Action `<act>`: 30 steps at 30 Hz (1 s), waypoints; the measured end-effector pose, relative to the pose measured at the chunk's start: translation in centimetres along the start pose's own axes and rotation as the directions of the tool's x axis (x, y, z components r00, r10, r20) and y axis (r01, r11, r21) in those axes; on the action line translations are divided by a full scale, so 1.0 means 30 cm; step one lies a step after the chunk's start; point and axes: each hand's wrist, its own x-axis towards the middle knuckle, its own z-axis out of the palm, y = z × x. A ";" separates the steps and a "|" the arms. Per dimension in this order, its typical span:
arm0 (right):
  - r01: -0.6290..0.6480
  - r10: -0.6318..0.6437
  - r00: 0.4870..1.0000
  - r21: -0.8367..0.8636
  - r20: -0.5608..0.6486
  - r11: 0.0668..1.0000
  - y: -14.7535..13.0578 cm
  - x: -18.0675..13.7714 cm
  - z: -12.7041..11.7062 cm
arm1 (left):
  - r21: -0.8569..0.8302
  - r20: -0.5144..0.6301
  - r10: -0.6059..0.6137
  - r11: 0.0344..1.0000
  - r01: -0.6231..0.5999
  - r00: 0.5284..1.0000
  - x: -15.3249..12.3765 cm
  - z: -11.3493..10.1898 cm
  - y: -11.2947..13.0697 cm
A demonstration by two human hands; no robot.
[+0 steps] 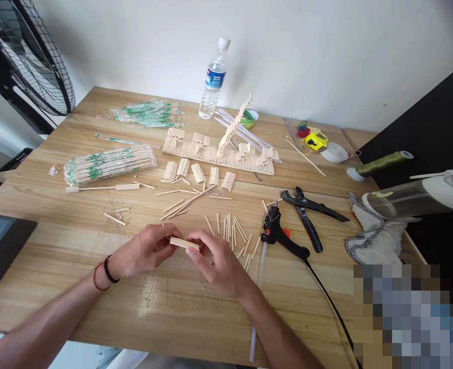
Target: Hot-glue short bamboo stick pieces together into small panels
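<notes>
Between my two hands is a small bundle of short wooden sticks [183, 244], lying side by side. My left hand [146, 250] pinches its left end, and my right hand [216, 261] grips the right end between thumb and fingers. Loose cut sticks [230, 230] lie scattered just beyond my right hand. Farther back, several small stick panels [198, 173] sit in a row. Behind them stands a long stick-built model [195, 151] with little raised platforms and a slanting piece. A black glue gun [274, 228] with a clear glue stick rests to the right of my right hand.
Black cutters [305, 212] lie right of the glue gun, near a cloth [376, 236] and a clear jug [399, 202]. Packs of wrapped chopsticks [111, 164] lie at left. A water bottle [213, 82] stands at the back; a fan [30, 51] is far left.
</notes>
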 end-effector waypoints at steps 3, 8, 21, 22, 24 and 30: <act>-0.002 0.002 1.000 0.000 0.004 1.000 0.000 0.001 0.000 | 0.002 -0.004 0.004 1.000 -0.004 1.000 0.000 0.000 0.001; -0.010 0.010 1.000 0.000 0.004 1.000 -0.002 0.003 0.000 | -0.006 -0.001 -0.001 1.000 0.001 1.000 -0.004 0.001 0.002; -0.010 0.010 1.000 0.002 0.008 1.000 0.000 0.002 0.000 | 0.015 0.001 -0.002 1.000 0.002 1.000 -0.003 0.001 0.001; -0.010 0.010 1.000 0.001 0.009 1.000 0.000 0.002 0.000 | 0.016 0.002 -0.003 1.000 0.002 1.000 -0.003 0.001 0.000; -0.005 0.005 1.000 0.001 0.008 1.000 0.000 0.002 0.000 | 0.013 0.003 -0.003 1.000 0.003 1.000 -0.004 0.002 0.000; 0.005 -0.005 1.000 0.012 0.007 1.000 -0.002 0.002 0.001 | 0.015 0.008 0.002 1.000 -0.002 1.000 -0.003 -0.001 0.002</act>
